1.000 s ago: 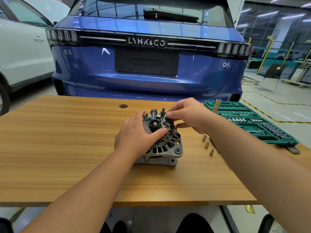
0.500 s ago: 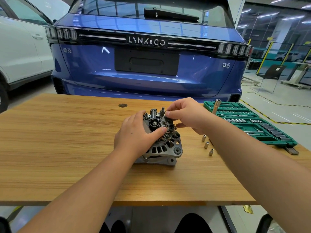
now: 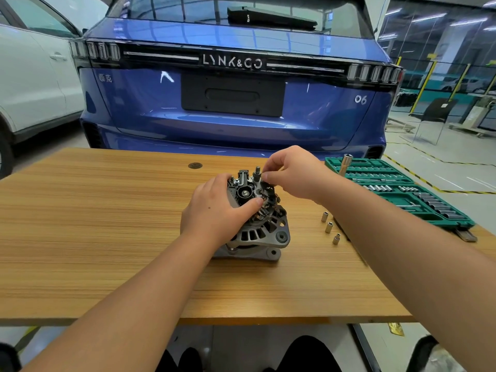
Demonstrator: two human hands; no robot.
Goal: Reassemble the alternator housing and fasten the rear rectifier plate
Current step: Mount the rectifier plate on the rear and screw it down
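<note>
Both hands working the back end of the alternator (image 3: 257, 226) on the wooden table (image 3: 94, 224)

Left hand (image 3: 217, 210) is gripping its side, thumb lying across the rear plate; right hand (image 3: 292, 173) is pinching something tiny at the top stud. Green socket case (image 3: 397, 191) is sitting beyond the right wrist, three loose sockets (image 3: 329, 227) just beside that forearm.

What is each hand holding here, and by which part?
The left hand grips the alternator around its left side, thumb lying across the rear plate. The right hand pinches something small at the plate's top edge; what it is cannot be told.
</note>
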